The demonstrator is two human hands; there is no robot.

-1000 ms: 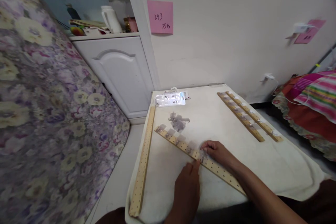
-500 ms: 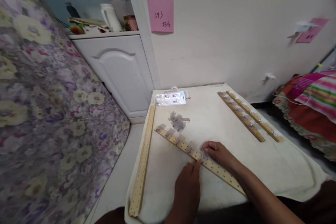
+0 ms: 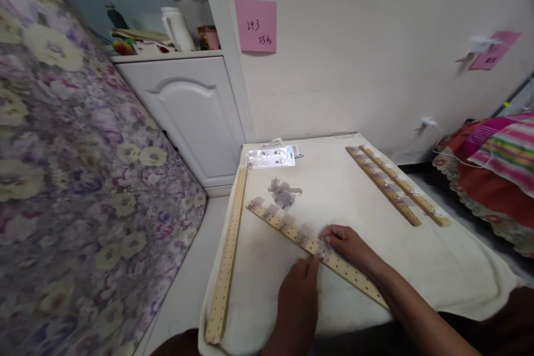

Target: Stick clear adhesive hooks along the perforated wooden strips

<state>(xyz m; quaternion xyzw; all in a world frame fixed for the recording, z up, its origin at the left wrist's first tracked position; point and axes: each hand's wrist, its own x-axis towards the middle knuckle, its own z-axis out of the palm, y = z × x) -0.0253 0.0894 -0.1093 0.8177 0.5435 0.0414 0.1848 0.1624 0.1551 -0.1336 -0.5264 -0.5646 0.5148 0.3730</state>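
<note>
A pale wooden strip with rows of holes lies slantwise across the cloth-covered table. Several clear plastic strap clips with metal ends sit along its far half. My left hand is closed at the strip's near edge, its fingertips against the strip by the metal end of one clip. On the strip's other side, my right hand pinches the clear plastic tab of that same clip. A small heap of loose clear clips lies beyond the strip.
Another holed wooden strip runs along the table's left edge. Two strips carrying clips lie at the right. Clear packaging rests at the back left. A floral curtain hangs at the left, and a wall stands behind.
Both hands stay at the same clip on the slanted strip. My left fingertips have shifted very slightly; nothing else has visibly moved.
</note>
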